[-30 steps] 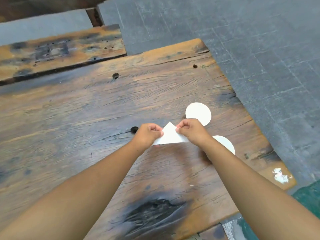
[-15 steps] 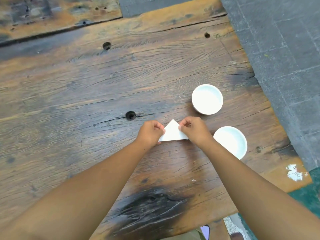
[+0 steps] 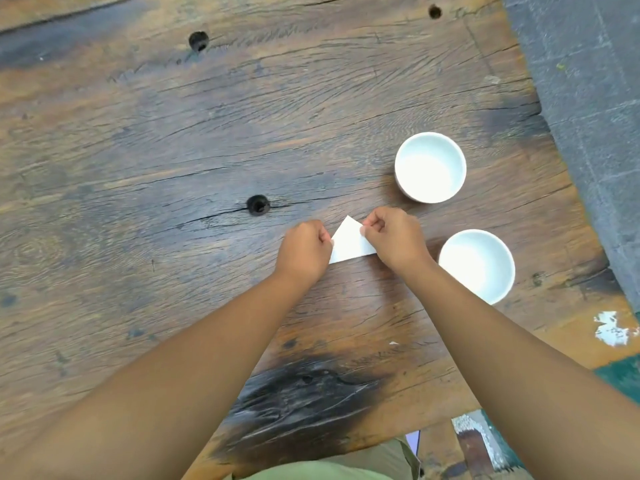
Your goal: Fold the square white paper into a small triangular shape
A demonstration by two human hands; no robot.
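The wooden table (image 3: 138,161) fills the frame from the left edge to the right, where a strip of grey floor (image 3: 595,98) begins; its planks are weathered, with a dark round hole (image 3: 258,204) just left of centre and a scorched patch in the lower middle. At centre, the left hand (image 3: 304,251) is curled nearly closed and pinches the left corner of the paper (image 3: 349,243) between thumb and fingers. The paper is already a white triangle, apex pointing up the frame and long edge toward the person, and it lies low over the table between the two hands; whether it touches the wood cannot be told. The right hand (image 3: 394,239) is also curled narrow, its fingertips nipping the right slope of the triangle near the apex. To the right, two white bowls (image 3: 430,167) (image 3: 476,265) stand apart from the paper, one in the upper right of centre and one beside the right wrist. Compared with one second ago, the head has tipped downward, so the bowls now show their empty insides, while both pinches and the triangle remain as they were. Judgement: the first diagonal fold is complete, and the hands are set for creasing or for a second fold that halves the triangle.
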